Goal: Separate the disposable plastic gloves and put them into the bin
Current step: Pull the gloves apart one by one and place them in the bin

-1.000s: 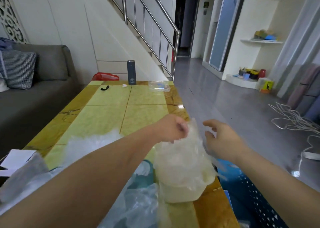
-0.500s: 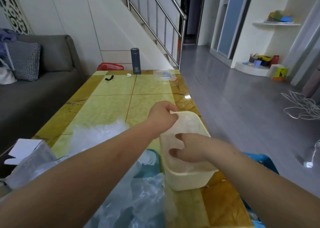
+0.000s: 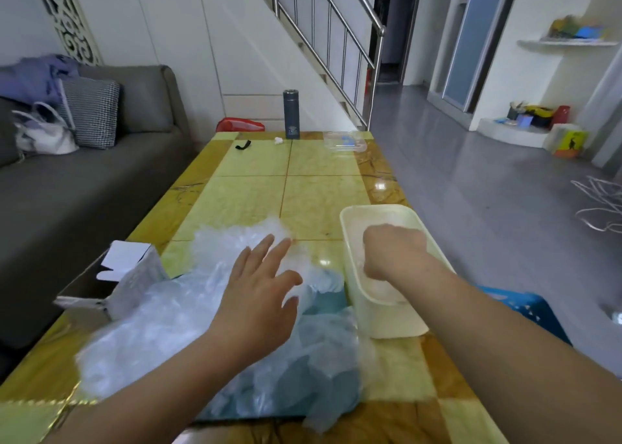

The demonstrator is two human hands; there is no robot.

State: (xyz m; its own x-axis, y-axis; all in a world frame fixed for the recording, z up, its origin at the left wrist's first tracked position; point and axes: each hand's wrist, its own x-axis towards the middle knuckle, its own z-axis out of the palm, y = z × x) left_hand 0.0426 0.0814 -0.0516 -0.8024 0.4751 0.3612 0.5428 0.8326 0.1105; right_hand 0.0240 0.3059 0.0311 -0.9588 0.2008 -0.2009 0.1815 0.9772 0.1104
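A heap of clear plastic gloves [image 3: 161, 322] covers the near left of the yellow table [image 3: 303, 191], partly over a teal sheet [image 3: 330, 369]. My left hand [image 3: 259, 295] hovers over the heap with its fingers spread and straight. A cream rectangular bin [image 3: 397, 322] stands at the table's right edge. My right hand [image 3: 393, 255] is down inside the bin, fist curled, pressing on the clear gloves there [image 3: 380, 288]; whether it grips any I cannot tell.
An opened white cardboard box [image 3: 114, 282] lies left of the heap. At the far end stand a dark flask [image 3: 291, 113], a clear lidded tray [image 3: 345, 140] and a small black strap [image 3: 243, 145]. A grey sofa [image 3: 84, 181] runs along the left; a blue crate [image 3: 525, 309] sits on the floor to the right.
My left hand left the bin's rim and moved left over the glove heap, fingers spread. My right hand pushed a glove down into the bin and stays inside it.
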